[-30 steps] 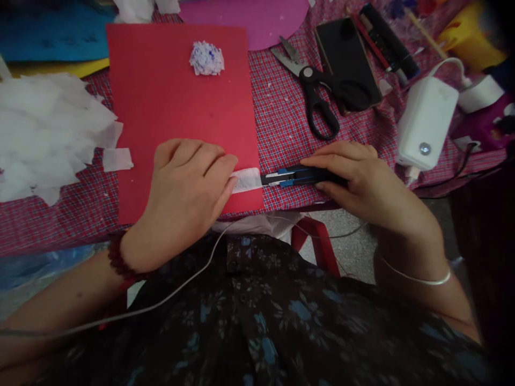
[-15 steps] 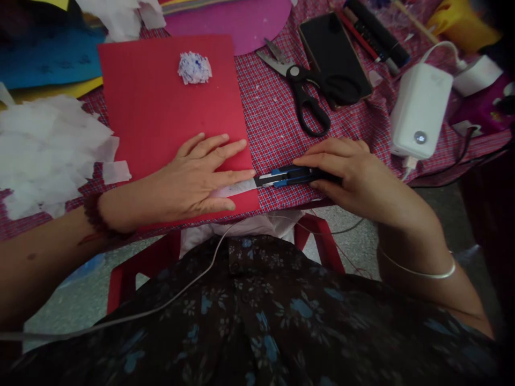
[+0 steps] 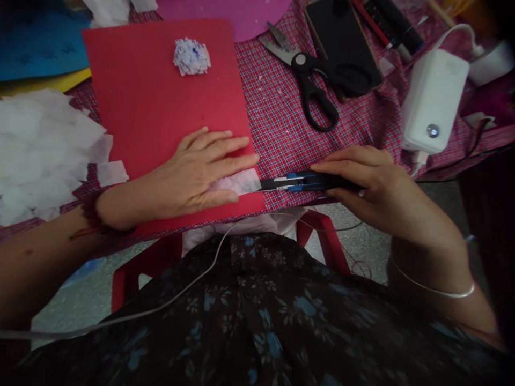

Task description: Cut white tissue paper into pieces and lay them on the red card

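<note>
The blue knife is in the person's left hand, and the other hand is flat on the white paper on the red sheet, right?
Not quite. The head view shows the blue utility knife in the right hand. The left hand is the one pressed flat on the white paper strip on the red sheet.

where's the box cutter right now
In the head view the box cutter lies at the table's near edge, gripped by the right hand, its blade on the white paper strip under the left hand.
</note>
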{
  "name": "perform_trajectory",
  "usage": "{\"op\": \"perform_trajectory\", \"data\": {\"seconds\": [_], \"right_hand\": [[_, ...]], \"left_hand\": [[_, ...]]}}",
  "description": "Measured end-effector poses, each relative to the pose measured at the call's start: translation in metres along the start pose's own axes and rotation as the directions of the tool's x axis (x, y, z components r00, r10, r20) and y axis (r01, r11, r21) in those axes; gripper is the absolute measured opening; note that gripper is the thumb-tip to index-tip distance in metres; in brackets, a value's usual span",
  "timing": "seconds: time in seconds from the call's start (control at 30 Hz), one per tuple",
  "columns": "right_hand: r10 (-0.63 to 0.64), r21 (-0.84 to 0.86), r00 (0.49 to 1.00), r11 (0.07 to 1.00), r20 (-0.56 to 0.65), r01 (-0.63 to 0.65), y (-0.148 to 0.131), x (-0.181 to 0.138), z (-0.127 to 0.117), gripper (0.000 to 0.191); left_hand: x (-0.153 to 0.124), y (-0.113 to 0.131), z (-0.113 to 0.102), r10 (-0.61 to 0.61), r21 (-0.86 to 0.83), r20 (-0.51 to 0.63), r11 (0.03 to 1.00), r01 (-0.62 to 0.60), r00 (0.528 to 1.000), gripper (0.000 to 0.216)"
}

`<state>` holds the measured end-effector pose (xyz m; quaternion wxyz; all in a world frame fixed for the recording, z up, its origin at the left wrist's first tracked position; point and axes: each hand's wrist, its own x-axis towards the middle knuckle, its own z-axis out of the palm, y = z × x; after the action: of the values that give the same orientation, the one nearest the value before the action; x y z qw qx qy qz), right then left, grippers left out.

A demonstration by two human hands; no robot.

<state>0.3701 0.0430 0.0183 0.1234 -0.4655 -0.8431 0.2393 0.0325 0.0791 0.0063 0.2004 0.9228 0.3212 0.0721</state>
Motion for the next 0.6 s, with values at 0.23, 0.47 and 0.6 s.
{"op": "perform_trajectory", "data": {"seconds": [0.23, 0.47, 0.6], "right_hand": [[-0.017, -0.017, 1.0, 1.0, 0.016, 0.017, -0.003, 0.001, -0.004, 0.048], [-0.077, -0.051, 0.997, 0.996, 0.0, 0.077, -0.007, 0.003, -0.005, 0.043], [-0.064, -0.046, 0.998, 0.997, 0.011, 0.064, -0.008, 0.008, -0.004, 0.043]], "left_hand": [[0.031, -0.008, 0.004, -0.111, -0.05, -0.131, 0.993, 0.105, 0.985, 0.048], [0.037, -0.011, 0.014, -0.063, 0.013, -0.14, 0.998, 0.065, 0.988, 0.047], [0.037, -0.015, 0.014, -0.068, -0.006, -0.149, 0.998, 0.068, 0.986, 0.052]]}}
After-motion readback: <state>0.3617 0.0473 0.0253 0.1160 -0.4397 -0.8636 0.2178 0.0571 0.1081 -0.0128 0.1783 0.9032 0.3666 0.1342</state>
